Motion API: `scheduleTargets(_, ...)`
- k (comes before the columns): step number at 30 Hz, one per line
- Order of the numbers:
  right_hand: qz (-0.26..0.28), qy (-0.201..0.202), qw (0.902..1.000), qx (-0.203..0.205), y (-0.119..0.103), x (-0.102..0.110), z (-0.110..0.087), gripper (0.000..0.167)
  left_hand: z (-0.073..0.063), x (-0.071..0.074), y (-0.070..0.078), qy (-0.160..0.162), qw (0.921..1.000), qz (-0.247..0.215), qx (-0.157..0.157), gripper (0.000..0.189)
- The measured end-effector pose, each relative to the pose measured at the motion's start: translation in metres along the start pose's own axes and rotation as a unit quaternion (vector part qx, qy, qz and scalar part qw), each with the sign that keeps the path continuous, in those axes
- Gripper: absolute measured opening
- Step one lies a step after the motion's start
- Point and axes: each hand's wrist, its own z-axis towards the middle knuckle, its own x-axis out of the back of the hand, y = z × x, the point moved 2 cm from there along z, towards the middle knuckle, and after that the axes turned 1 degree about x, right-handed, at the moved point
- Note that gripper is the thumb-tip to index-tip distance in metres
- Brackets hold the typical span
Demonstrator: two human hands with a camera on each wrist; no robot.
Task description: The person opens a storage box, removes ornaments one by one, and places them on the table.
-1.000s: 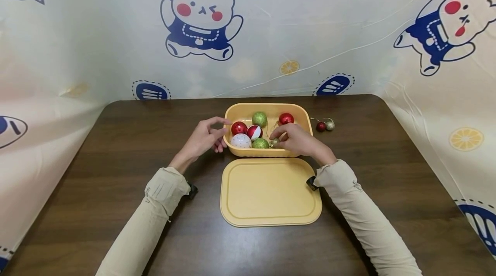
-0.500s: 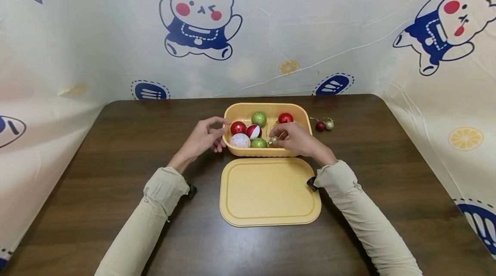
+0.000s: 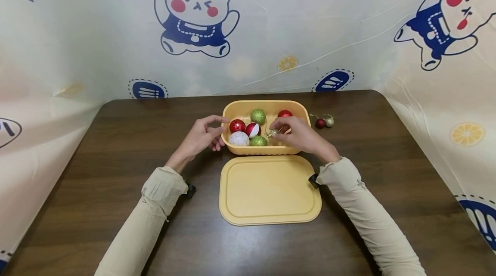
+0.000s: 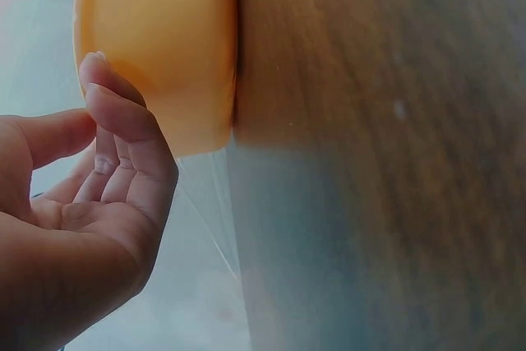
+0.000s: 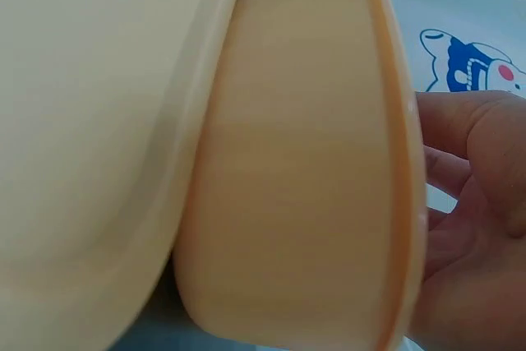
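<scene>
A yellow plastic box point(image 3: 267, 150) holds several Christmas baubles. My right hand point(image 3: 300, 136) reaches inside its right half and pinches a small gold bauble point(image 3: 273, 133) at the fingertips. Left of that lie two glittery green baubles, one a green bauble point(image 3: 258, 141) near the front wall, plus a red bauble point(image 3: 237, 125), a red-and-white bauble point(image 3: 253, 129) and a white speckled bauble point(image 3: 238, 138). Another red bauble point(image 3: 284, 113) shows behind my right hand. My left hand point(image 4: 107, 203) touches the box's left rim with loosely bent fingers. In the right wrist view the box wall hides my right fingertips.
A yellow lid point(image 3: 270, 190) lies flat on the brown table point(image 3: 116, 181), just in front of the box. To the box's right sit a small dark red bauble point(image 3: 320, 123) and a small gold bauble point(image 3: 329, 122) with strings. A printed curtain point(image 3: 271, 30) hangs behind.
My right hand has lifted slightly with the small gold bauble, which now shows more clearly. The left hand stays at the box's left rim. The head view has shifted slightly.
</scene>
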Motion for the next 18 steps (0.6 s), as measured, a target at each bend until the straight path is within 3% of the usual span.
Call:
scheduleTargets(10,-0.005,0.027,0.9996,0.006,-0.009,0.015,-0.004,0.015,0.0,0.0,0.002,0.002,1.0,-0.001,0.007,0.031)
scheduleTargets(18,-0.015,0.042,0.999,-0.005,-0.011,0.022,-0.008,0.022,-0.001,0.001,0.001,0.004,0.9999,0.002,0.011,0.032)
